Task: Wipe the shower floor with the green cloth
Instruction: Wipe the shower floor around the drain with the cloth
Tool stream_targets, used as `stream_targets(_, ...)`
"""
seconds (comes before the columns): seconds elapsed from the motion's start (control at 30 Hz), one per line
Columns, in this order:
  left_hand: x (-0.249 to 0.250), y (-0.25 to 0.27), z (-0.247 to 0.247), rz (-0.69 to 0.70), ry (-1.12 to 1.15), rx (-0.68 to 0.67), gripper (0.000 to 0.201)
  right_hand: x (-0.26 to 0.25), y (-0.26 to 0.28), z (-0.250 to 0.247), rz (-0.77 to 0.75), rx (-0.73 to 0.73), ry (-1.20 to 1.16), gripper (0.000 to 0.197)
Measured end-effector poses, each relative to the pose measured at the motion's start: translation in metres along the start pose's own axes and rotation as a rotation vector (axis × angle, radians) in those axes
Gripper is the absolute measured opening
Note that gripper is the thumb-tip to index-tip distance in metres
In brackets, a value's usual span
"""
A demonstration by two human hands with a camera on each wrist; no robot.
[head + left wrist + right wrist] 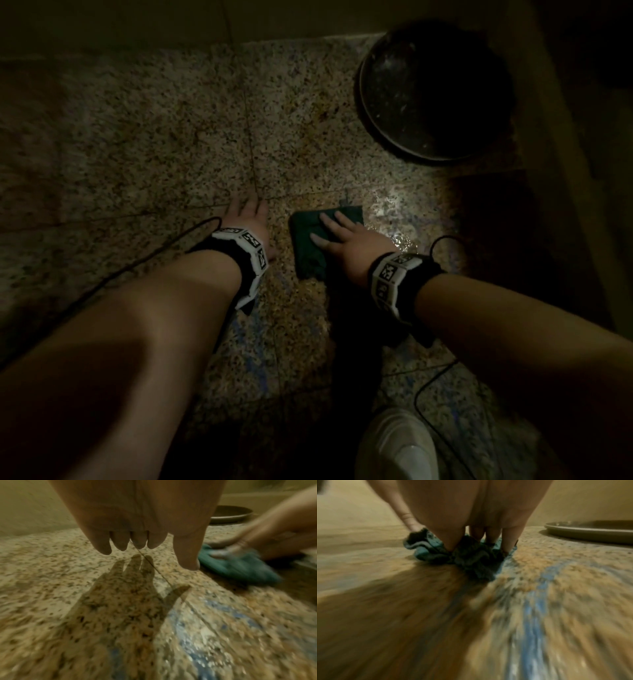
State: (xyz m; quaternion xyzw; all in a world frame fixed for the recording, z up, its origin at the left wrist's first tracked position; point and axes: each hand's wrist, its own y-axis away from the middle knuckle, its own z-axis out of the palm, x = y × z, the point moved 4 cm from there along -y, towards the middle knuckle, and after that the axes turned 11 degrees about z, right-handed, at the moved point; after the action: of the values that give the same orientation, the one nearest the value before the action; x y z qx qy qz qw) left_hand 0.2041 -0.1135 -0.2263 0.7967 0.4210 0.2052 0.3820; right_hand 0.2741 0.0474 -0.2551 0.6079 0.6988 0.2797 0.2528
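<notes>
The green cloth (306, 248) lies folded on the speckled stone shower floor (154, 137), and in the right wrist view the cloth (471, 559) is bunched under my fingers. My right hand (334, 229) presses on it with straight, spread fingers (508, 539). Left of the cloth, my left hand (248, 212) is spread flat and holds nothing. The left wrist view shows that left hand (145, 543) a little above the floor, its shadow below, with the cloth (240, 569) and my blurred right hand (243, 543) to its right.
A black round basin (435, 92) stands on the floor at the back right, near the wall. A wet shiny patch (390, 212) lies right of the cloth. My white shoe (397, 445) is at the bottom, with thin black cables (424, 387) trailing from both wristbands.
</notes>
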Motion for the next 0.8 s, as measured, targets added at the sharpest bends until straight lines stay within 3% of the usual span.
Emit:
stream_targets(0.27, 0.007, -0.010, 0.000, -0.016, -0.006, -0.033, 0.095, 0.006, -0.035, -0.038, 0.146, -0.058, -0.117, 0.078)
stream_targets(0.4, 0.007, -0.014, -0.013, 0.001, -0.031, -0.013, 0.095, 0.011, -0.023, -0.029, 0.090, -0.070, -0.071, 0.077)
stream_targets(0.6, 0.012, -0.028, -0.015, 0.035, -0.090, -0.020, 0.098, 0.037, 0.026, 0.022, 0.100, -0.079, -0.055, 0.073)
stream_targets(0.8, 0.031, -0.038, -0.023, 0.016, -0.005, -0.034, 0.100, 0.047, 0.012, 0.007, 0.133, -0.068, -0.090, 0.073)
